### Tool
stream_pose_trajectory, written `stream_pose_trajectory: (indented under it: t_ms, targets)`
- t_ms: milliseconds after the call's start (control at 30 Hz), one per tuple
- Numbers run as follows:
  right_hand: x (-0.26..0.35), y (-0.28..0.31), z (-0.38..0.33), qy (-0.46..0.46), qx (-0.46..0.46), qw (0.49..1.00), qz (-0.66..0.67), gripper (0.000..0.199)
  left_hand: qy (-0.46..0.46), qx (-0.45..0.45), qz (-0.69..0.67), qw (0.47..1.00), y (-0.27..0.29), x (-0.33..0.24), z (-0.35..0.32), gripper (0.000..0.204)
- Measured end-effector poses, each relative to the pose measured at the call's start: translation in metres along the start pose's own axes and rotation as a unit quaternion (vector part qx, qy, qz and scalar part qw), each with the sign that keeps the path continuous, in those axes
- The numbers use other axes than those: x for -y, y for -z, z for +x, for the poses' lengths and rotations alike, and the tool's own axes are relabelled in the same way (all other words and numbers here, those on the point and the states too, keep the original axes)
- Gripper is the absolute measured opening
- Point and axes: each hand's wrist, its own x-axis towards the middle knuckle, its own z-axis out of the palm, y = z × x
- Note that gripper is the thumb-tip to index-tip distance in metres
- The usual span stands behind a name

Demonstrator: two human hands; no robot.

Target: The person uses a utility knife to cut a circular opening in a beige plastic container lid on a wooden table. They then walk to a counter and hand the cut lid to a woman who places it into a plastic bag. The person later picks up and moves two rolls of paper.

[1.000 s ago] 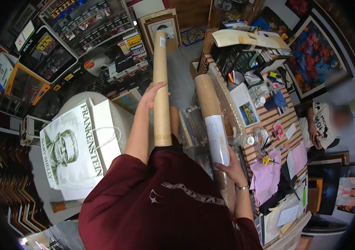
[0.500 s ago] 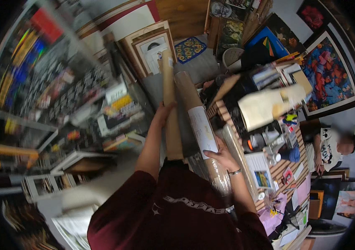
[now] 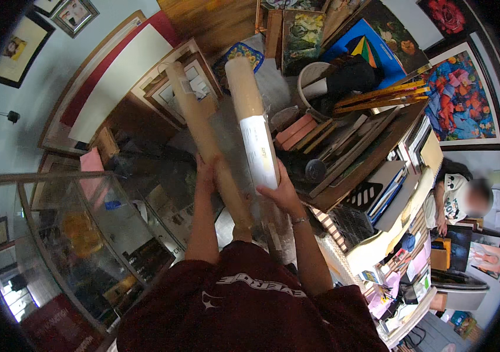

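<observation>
Two long tubes point away from me, side by side with a gap between them. Around the left one, a plain brown cardboard tube (image 3: 192, 116), my left hand (image 3: 206, 171) is closed. My right hand (image 3: 280, 191) grips the thicker tube (image 3: 243, 85), which is wrapped in clear plastic and carries a white paper label (image 3: 258, 149). The right thumb lies across the lower part of that label. Both tubes' near ends reach close to my dark red shirt. The left fingers are partly hidden behind the cardboard tube.
A glass cabinet (image 3: 80, 226) stands at the left. Framed pictures (image 3: 171, 88) lean ahead, and a round bin (image 3: 306, 79) holds dark items. To the right are stacked frames (image 3: 350, 158), a black crate (image 3: 352, 220), a cluttered table and a person (image 3: 455, 193).
I have moved forward along the aisle; the bookshelves at left gave way to the glass cabinet. Both tubes stay in my hands, their far ends swung somewhat left.
</observation>
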Motion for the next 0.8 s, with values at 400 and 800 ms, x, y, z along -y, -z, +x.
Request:
stream_pose_trajectory:
  t_ms: [400, 800]
  targets:
    - [0.077, 0.034, 0.058, 0.163, -0.209, 0.964, 0.030, 0.105, -0.123, 0.023, 0.027, 0.992, -0.036, -0.088, 0.039, 0.083]
    - [0.129, 0.120, 0.150, 0.275, -0.335, 0.895, 0.107, 0.083, -0.170, 0.035, 0.032, 0.984, -0.065, -0.158, 0.062, 0.087]
